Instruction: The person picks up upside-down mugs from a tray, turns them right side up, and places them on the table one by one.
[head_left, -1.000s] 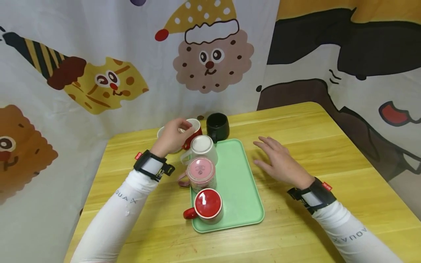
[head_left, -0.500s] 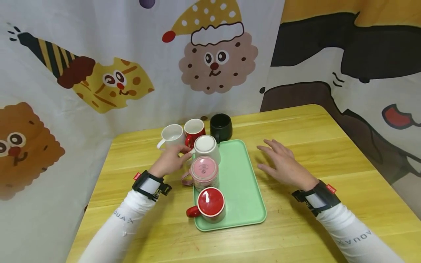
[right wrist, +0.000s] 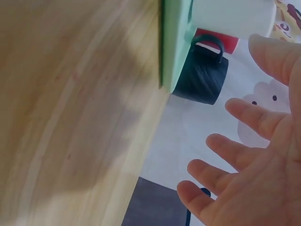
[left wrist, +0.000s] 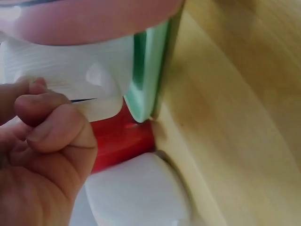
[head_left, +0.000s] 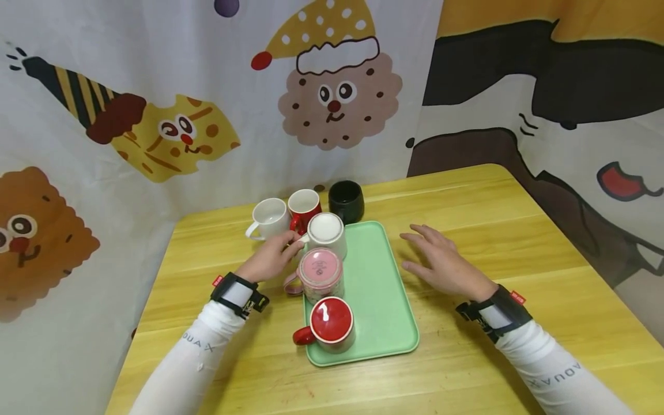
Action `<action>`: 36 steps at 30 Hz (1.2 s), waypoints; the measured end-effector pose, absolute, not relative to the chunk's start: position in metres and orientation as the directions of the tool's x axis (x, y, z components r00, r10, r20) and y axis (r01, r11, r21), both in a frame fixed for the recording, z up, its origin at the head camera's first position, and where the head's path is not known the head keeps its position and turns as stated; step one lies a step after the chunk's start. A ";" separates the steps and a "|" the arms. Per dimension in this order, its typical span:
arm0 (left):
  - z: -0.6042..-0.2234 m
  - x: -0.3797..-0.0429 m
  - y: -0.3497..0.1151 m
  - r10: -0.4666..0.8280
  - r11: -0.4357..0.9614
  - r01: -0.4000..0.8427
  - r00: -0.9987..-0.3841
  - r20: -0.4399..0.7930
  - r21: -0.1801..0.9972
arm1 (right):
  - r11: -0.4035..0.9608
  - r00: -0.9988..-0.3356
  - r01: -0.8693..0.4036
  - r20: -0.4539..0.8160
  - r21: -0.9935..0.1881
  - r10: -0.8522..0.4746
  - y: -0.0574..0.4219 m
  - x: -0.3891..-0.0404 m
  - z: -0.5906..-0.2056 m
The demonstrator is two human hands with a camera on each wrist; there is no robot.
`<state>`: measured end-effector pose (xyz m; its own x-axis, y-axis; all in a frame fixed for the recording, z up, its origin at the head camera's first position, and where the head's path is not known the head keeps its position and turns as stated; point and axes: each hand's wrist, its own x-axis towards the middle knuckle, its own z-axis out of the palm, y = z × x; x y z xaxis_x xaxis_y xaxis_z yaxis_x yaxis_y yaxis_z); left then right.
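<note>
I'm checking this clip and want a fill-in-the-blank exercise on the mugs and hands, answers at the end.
1. The pink mug stands upside ____ on the green tray.
2. The left hand pinches the upturned white mug by its ____.
3. The right hand holds ____.
4. Among the upright mugs, the red one stands between a white one and a ____ one.

Missing words: down; handle; nothing; black.

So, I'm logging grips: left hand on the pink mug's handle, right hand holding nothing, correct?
Not the pink mug: the head view shows the left hand on the handle of the upside-down white mug. The right hand is holding nothing.
</note>
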<state>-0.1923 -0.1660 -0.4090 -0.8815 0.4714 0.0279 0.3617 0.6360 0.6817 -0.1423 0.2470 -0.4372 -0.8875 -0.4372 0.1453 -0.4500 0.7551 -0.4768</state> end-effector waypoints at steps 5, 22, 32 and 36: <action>-0.394 -0.188 -0.160 0.443 0.581 0.371 -0.891 0.100 0.725 | 0.716 -0.882 -0.459 0.177 -0.526 -0.436 0.242 -0.144 -0.431; -0.333 -0.173 -0.092 0.341 -0.134 0.324 -0.872 0.350 0.937 | 0.062 -0.874 -0.264 0.212 -0.962 -0.437 0.161 -0.154 -0.370; -0.337 -0.164 -0.064 0.355 -0.451 0.127 -0.882 0.308 0.883 | -0.493 -0.918 -0.012 0.206 -0.870 -0.340 0.119 -0.157 -0.365; -0.340 -0.163 -0.059 0.381 -0.484 0.073 -0.880 0.284 0.872 | -0.613 -0.925 0.000 0.233 -0.790 -0.301 0.116 -0.155 -0.373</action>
<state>-0.1630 -0.0593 -0.3396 -0.8797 0.3810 0.2844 0.0725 -0.4837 0.8722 -0.1550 0.1162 -0.3729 -0.9248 -0.3007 0.2329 0.0003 -0.6129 -0.7902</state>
